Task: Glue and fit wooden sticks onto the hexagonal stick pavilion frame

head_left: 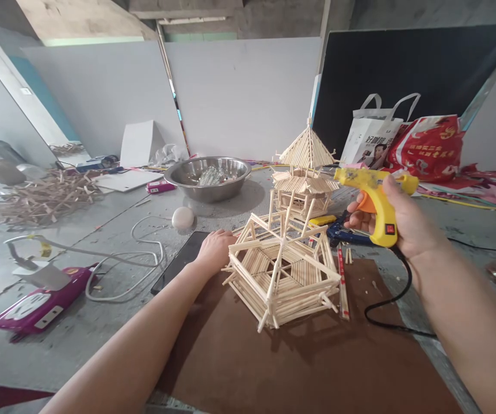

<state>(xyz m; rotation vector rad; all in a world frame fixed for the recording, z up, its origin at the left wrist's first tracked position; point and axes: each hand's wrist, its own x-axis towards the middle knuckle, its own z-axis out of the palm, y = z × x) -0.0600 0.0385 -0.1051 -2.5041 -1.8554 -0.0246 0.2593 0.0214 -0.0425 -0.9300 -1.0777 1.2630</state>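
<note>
My right hand (408, 221) gripped a yellow plastic glue gun (381, 207); swung left, its black cord (411, 277) risked snagging the pale hexagonal wooden frame (302, 273). Left hand (214, 252)'s hold: unclear.

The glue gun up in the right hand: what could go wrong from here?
The nozzle of the glue gun in the right hand points towards the stick tower and might brush it.
The cord hangs in a loop beside the stick frame and could snag a projecting stick.
The left hand is at the frame's left side; a hard push there might shift the thin sticks.
</note>
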